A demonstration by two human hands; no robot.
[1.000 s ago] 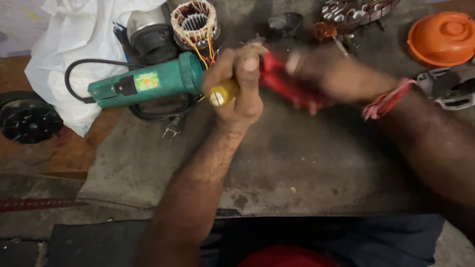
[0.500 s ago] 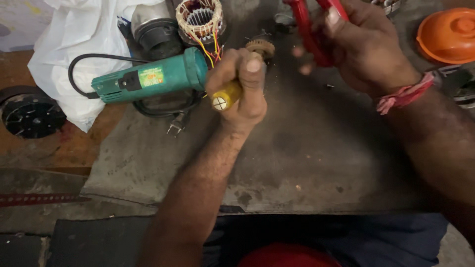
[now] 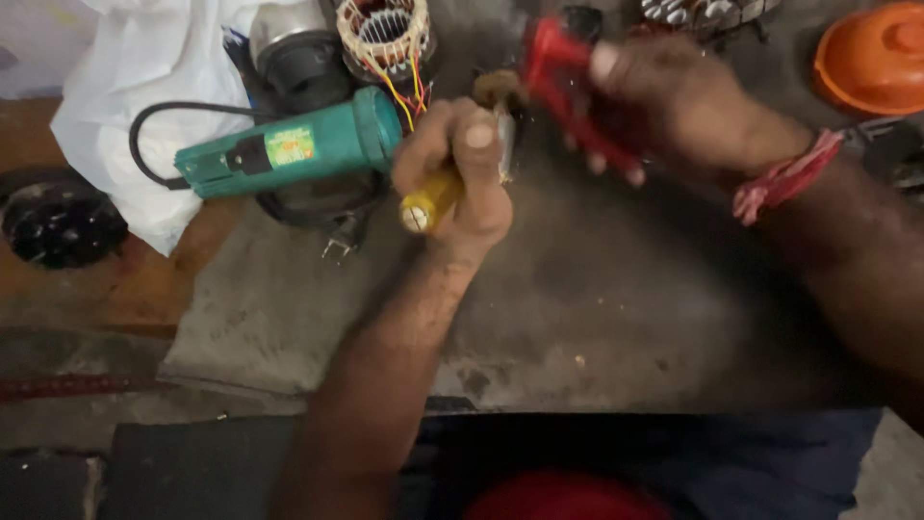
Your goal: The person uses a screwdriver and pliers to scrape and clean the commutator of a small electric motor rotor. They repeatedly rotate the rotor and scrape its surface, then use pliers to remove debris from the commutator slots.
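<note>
Grey concrete benchtop [image 3: 597, 318]: a yellow-handled screwdriver [image 3: 430, 200] is gripped by the left hand [image 3: 460, 171], handle toward the person — red-handled pliers [image 3: 563, 82] are clasped by the right hand [image 3: 674, 106]. Just left, a green grinder body [image 3: 289, 149] is lying.

Left hand [image 3: 460, 171] around a yellow-handled screwdriver [image 3: 430, 201], right hand [image 3: 664, 101] gripping red-handled pliers [image 3: 563, 72]

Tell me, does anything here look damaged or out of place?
Yes. The green power tool lies taken apart: its wound coil sits loose beside it, joined only by thin wires. The left hand grips a yellow-handled tool; the right hand holds red-handled pliers.
</note>
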